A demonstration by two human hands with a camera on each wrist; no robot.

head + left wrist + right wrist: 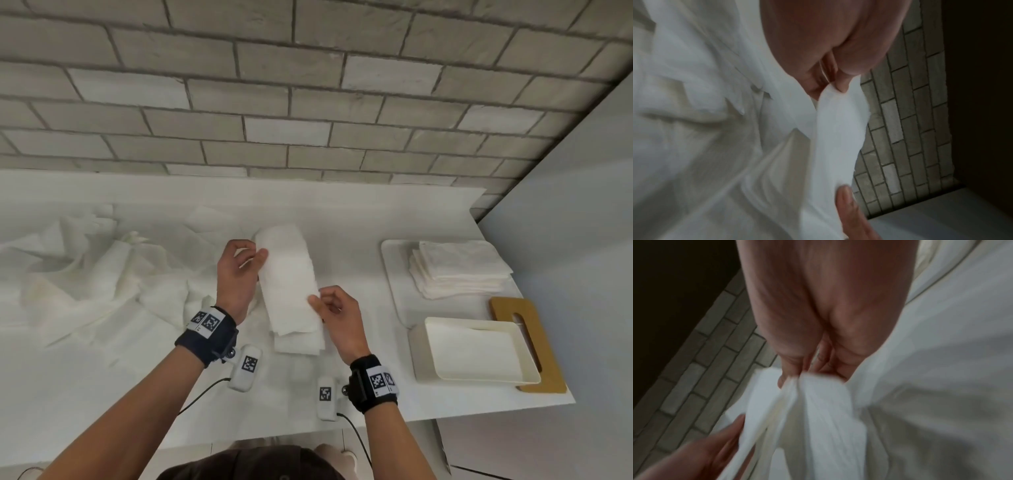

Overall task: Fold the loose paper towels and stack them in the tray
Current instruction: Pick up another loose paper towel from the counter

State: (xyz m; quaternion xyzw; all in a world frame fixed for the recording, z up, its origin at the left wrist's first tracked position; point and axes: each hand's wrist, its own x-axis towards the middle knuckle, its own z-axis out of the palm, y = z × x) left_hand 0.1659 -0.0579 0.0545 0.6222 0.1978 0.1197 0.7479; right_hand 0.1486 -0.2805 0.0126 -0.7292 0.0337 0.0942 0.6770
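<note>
Head view: a long folded paper towel (291,277) hangs between both hands above the table (102,359); left hand (236,274) pinches its far end, right hand (337,317) its near edge.

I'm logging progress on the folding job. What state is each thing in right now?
Long white paper towel: folded lengthwise, pinched by both hands.
Left hand: pinching its far end.
Right hand: pinching its near edge.
Flat white tray: holds folded-towel stack.
Loose crumpled towels: unfolded.
Cream rectangular box: open.
</note>
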